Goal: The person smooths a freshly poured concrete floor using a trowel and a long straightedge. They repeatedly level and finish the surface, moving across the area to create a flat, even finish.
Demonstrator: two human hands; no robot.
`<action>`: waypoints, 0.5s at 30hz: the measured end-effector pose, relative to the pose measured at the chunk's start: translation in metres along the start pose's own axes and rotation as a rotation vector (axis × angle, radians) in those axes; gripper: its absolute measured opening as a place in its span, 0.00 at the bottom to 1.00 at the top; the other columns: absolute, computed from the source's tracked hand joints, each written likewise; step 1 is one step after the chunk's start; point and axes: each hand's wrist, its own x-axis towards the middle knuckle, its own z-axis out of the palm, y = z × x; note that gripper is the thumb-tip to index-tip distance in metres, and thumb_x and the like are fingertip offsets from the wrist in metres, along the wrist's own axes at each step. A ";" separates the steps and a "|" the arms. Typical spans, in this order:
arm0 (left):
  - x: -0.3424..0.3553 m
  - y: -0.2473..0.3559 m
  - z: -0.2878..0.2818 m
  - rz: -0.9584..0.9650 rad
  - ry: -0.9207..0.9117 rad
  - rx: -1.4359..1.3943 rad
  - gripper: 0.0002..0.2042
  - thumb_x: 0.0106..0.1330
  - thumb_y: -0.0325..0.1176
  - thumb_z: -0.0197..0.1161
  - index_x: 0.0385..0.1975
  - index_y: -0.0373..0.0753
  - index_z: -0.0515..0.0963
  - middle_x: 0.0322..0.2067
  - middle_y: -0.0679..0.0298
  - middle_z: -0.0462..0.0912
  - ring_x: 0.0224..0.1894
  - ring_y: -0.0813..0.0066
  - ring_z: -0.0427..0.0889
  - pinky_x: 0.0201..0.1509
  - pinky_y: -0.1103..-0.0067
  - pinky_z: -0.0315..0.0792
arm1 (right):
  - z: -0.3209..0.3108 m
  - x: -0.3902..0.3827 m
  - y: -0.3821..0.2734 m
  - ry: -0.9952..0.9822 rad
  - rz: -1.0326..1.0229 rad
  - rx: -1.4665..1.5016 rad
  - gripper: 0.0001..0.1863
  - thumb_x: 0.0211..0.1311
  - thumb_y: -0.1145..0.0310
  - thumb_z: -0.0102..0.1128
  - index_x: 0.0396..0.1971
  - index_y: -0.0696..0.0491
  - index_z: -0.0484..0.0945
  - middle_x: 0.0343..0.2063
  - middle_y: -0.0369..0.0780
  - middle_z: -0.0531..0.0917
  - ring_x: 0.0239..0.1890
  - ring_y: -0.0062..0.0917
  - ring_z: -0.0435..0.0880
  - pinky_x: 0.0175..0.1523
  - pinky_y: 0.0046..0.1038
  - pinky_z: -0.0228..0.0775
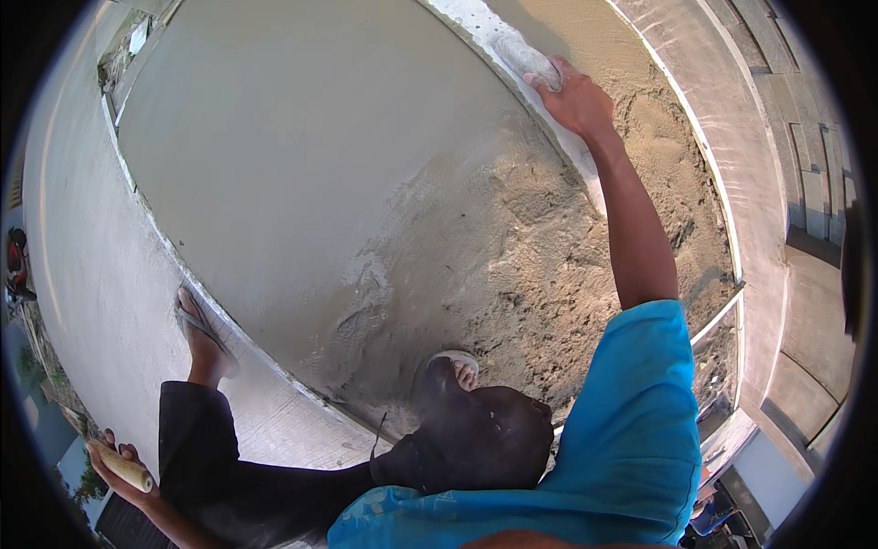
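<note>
My right hand point(578, 99) reaches far forward and grips a long grey straightedge point(498, 41) caked with mortar. The straightedge lies slanted where the smooth wet cement point(293, 165) meets rough sandy mortar point(558, 247). My left hand point(123, 476) is at the lower left, closed around a pale wooden handle point(122, 465); the rest of that tool is out of view. My left foot in a sandal point(201, 329) stands on the pale edge strip beside the wet cement. My right foot point(457, 366) is set in the rough mortar.
A thin pale rail point(700, 156) borders the mortar on the right, with a concrete ledge and steps point(805, 183) beyond it. A paler hardened slab point(91, 274) runs along the left. A small red thing point(14, 261) sits at the far left rim.
</note>
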 end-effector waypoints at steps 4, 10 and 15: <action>-0.009 0.008 0.016 -0.049 -0.114 -0.078 0.17 0.76 0.46 0.51 0.42 0.36 0.62 0.39 0.58 0.70 0.20 0.73 0.78 0.14 0.82 0.80 | 0.017 -0.040 -0.058 -0.031 -0.111 0.048 0.38 0.65 0.33 0.50 0.63 0.47 0.70 0.42 0.48 0.87 0.47 0.43 0.87 0.48 0.43 0.79; -0.013 0.005 0.039 -0.012 -0.254 -0.157 0.16 0.76 0.44 0.53 0.38 0.35 0.66 0.37 0.60 0.70 0.17 0.77 0.73 0.12 0.88 0.69 | 0.048 -0.112 -0.150 -0.185 -0.291 0.155 0.34 0.67 0.42 0.53 0.65 0.50 0.68 0.43 0.48 0.86 0.40 0.44 0.88 0.41 0.44 0.79; -0.021 0.012 0.064 0.090 -0.350 -0.182 0.15 0.77 0.42 0.51 0.38 0.34 0.66 0.37 0.57 0.70 0.16 0.77 0.72 0.13 0.87 0.67 | 0.051 -0.166 -0.201 -0.368 -0.392 0.291 0.36 0.67 0.43 0.54 0.66 0.52 0.66 0.48 0.49 0.84 0.49 0.44 0.85 0.50 0.44 0.77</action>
